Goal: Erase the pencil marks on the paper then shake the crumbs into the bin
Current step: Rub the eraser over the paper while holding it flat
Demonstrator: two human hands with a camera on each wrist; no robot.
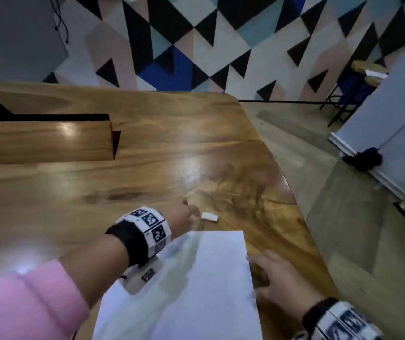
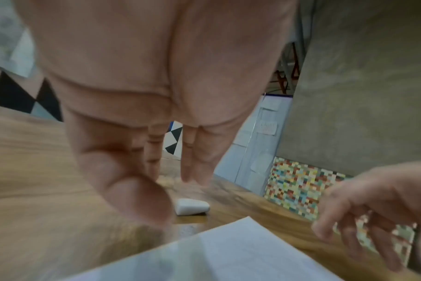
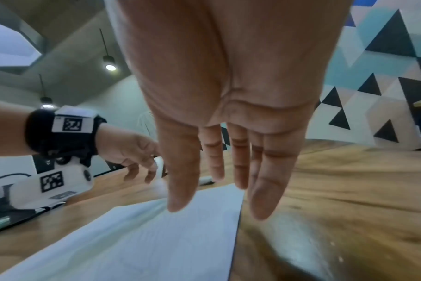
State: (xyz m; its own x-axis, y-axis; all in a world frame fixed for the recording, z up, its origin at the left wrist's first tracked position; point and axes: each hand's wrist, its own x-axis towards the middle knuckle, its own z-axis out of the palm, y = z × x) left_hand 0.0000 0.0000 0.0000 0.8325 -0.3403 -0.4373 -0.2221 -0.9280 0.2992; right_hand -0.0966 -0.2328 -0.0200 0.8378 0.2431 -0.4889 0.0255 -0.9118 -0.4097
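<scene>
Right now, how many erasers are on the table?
1. The white eraser lies on the wooden table, just beyond the far edge of the paper and right in front of the left hand. Nothing holds it.

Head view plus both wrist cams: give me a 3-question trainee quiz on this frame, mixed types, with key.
1. True or false: the left hand already grips the eraser.
2. Multiple choice: the eraser lies (A) on the paper, (B) on the table just beyond the paper's far edge, (C) in the right hand.
3. Short answer: at which edge of the paper is the right hand?

Key
1. False; its fingers are open and just short of it.
2. B.
3. The right edge.
</scene>
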